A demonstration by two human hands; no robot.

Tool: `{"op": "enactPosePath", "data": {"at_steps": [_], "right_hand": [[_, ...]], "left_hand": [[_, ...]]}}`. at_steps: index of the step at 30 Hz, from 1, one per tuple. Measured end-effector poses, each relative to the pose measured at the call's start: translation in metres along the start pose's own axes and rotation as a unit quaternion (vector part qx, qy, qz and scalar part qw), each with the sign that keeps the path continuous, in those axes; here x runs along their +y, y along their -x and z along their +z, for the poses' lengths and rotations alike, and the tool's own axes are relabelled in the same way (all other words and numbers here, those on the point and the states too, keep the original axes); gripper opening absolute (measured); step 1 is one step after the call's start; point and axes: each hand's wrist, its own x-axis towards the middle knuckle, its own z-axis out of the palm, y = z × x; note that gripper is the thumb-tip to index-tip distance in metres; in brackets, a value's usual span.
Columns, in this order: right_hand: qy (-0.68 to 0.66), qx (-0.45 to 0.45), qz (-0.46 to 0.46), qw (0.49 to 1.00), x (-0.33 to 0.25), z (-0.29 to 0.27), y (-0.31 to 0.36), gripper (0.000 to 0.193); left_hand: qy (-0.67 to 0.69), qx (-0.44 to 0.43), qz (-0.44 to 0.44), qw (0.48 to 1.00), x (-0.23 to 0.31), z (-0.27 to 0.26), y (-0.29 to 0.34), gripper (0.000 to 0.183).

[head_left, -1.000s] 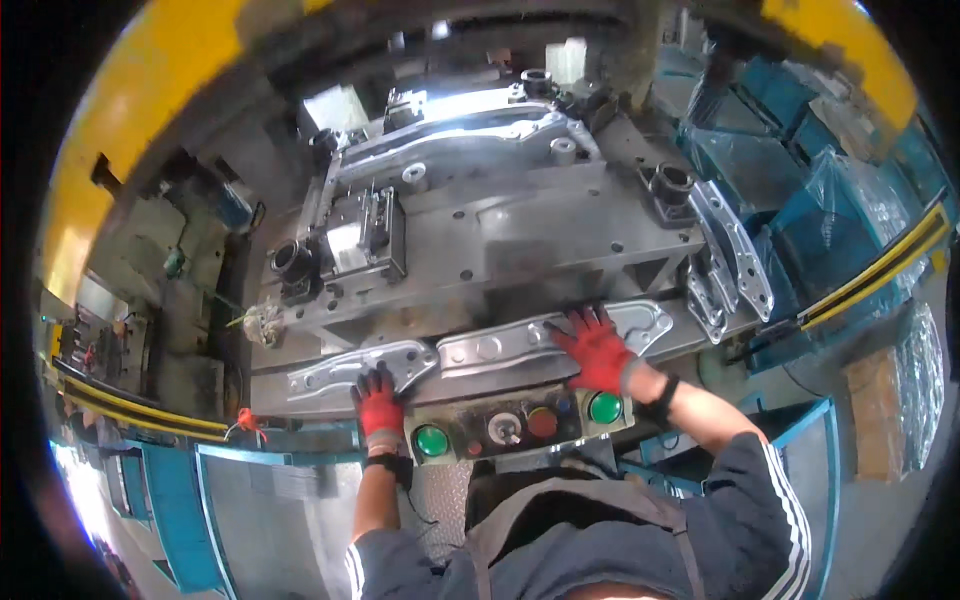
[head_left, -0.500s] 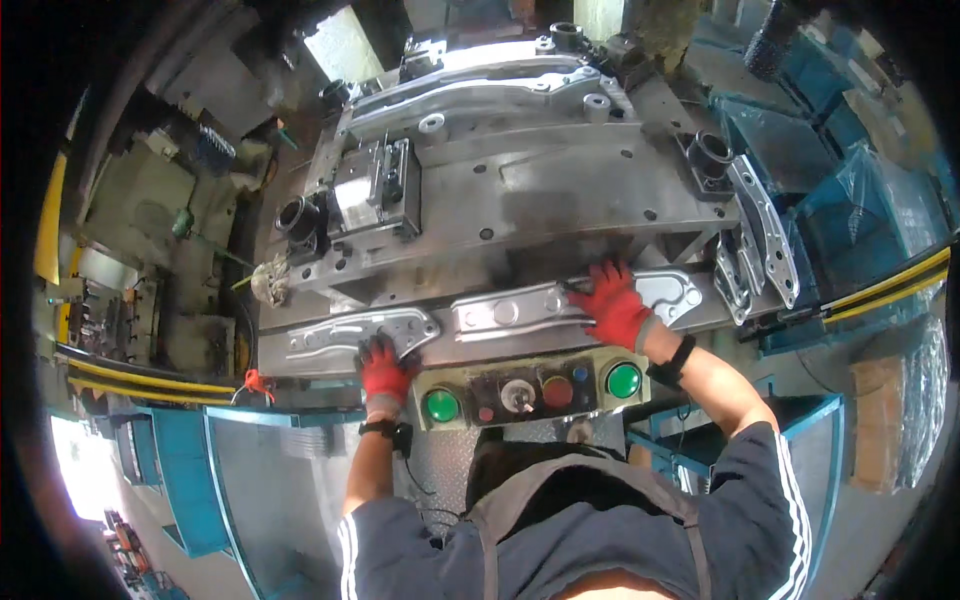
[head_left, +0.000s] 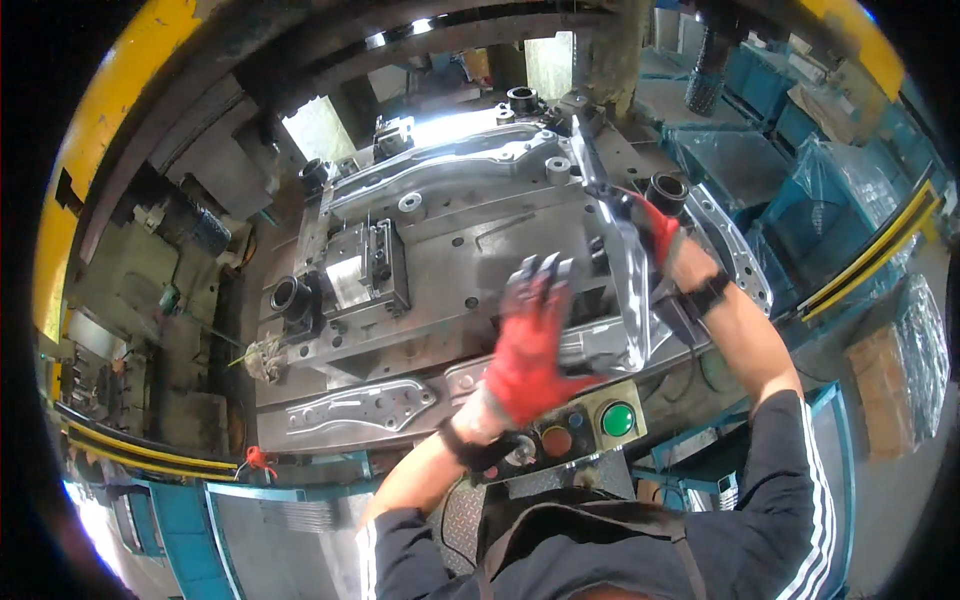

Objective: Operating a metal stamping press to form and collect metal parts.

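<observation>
My right hand [head_left: 660, 228], in a red glove, grips a long stamped metal bracket [head_left: 628, 275] and holds it up on edge, tilted, over the right part of the press bed. My left hand [head_left: 530, 350], also red-gloved, is raised at the front edge with its fingers stretched out, holding nothing. Beneath it lies another long bracket [head_left: 463, 380], mostly hidden by the hand. To the left, a flat bracket with several holes [head_left: 362, 406] rests on the front ledge. A further perforated bracket [head_left: 738, 245] leans at the bed's right end.
The steel die [head_left: 440, 255] carries a raised block [head_left: 365, 270], black guide posts [head_left: 290, 295] and a long formed part [head_left: 450, 165] at the back. In front sits a control box with a green button [head_left: 617, 418]. Yellow-black bars [head_left: 870, 250] flank both sides.
My right hand has left the middle bracket and now holds a bracket up at the right. My left hand has come off the left bracket and moved right, with fingers spread.
</observation>
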Motion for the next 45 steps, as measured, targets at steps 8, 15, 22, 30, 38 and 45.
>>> {"op": "enactPosePath", "data": {"at_steps": [8, 15, 22, 30, 38, 45], "right_hand": [[0.068, -0.021, -0.048, 0.996, -0.006, 0.022, -0.005, 0.036], [0.227, -0.05, -0.259, 0.938, 0.029, -0.015, -0.035, 0.031], [-0.032, -0.007, 0.016, 0.999, 0.015, -0.021, -0.036, 0.025], [0.031, 0.014, -0.036, 0.999, 0.036, -0.043, -0.05, 0.027], [0.072, 0.072, -0.048, 0.994, 0.028, -0.045, -0.049, 0.029], [0.047, 0.082, -0.074, 0.993, 0.021, -0.034, -0.045, 0.031]], "left_hand": [[0.059, 0.028, 0.086, 0.994, 0.017, 0.078, -0.051, 0.064], [0.082, 0.005, 0.059, 0.995, 0.013, 0.084, -0.025, 0.066], [-0.341, -0.084, -0.001, 0.936, -0.102, -0.028, -0.134, 0.1], [-0.442, -0.254, -0.214, 0.833, -0.28, -0.062, -0.208, 0.058], [-0.43, -0.193, -0.23, 0.852, -0.253, -0.068, -0.21, 0.057], [-0.571, 0.054, -0.057, 0.817, -0.166, -0.116, -0.111, 0.066]]}}
